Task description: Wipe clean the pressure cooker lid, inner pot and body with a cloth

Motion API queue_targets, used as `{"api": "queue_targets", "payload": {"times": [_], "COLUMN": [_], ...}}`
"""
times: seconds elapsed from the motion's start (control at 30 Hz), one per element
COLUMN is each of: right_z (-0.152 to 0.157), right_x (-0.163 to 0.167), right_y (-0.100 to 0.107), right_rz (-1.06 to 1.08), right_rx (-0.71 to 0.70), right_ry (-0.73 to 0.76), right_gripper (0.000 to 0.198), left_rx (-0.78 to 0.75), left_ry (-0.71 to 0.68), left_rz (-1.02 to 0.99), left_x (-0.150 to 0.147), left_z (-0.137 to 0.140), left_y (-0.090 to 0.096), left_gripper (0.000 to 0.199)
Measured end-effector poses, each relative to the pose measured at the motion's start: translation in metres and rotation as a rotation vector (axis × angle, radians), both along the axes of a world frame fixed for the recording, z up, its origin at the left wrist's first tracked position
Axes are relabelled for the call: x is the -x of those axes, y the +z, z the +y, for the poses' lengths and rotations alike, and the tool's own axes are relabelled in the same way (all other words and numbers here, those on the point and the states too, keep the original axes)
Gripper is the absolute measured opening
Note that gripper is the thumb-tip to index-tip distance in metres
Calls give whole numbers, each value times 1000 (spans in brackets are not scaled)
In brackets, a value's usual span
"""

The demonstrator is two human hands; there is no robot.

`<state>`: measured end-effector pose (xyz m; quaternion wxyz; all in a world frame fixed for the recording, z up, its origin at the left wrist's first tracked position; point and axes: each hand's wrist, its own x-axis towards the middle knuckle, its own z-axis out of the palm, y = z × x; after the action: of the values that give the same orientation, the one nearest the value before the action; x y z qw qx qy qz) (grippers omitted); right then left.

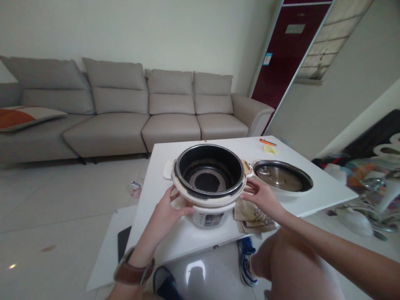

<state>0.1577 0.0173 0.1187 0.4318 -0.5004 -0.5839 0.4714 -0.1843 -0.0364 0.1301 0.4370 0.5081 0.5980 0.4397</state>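
Observation:
A white electric pressure cooker [211, 218] stands upright on the white table, its control panel facing me. Its lid is off, and the black inner pot [215, 168] sits inside with a worn, stained bottom. My left hand [170, 214] grips the cooker's left side, thumb along the front and fingers round the side. On the opposite side, my right hand [261, 198] presses its fingers against the body below the rim. The lid [283, 177] lies upside down to the right, metal inside up. A folded patterned cloth [256, 218] lies beneath my right hand.
The table [328, 187] also holds an orange utility knife [268, 142] and a yellow scrap [270, 149] at the back. Behind it stands a grey sofa [171, 125]. Piled clutter [368, 187] lies to the right, and a white board [106, 246] is low on the left.

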Motion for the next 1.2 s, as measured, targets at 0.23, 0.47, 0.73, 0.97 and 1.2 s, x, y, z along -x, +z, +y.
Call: {"api": "queue_targets", "payload": {"times": [0.23, 0.47, 0.73, 0.97, 1.2], "right_z": [3, 26, 57, 92, 136], "right_x": [4, 9, 15, 11, -7], "right_y": [5, 1, 2, 5, 10], "right_rz": [3, 15, 0, -93, -317], "right_rx": [-2, -36, -82, -48, -88], "right_ry": [-14, -2, -45, -119, -188], "right_gripper": [67, 63, 73, 78, 87], "left_rx": [-68, -156, -242, -302, -225], "left_ry": [56, 78, 145, 122, 58], "left_rz": [-15, -61, -54, -137, -261], "left_x": [3, 1, -9, -24, -45], "left_z": [8, 24, 51, 88, 133], "left_y": [-8, -16, -27, -39, -63], "left_gripper": [85, 80, 69, 66, 65]}}
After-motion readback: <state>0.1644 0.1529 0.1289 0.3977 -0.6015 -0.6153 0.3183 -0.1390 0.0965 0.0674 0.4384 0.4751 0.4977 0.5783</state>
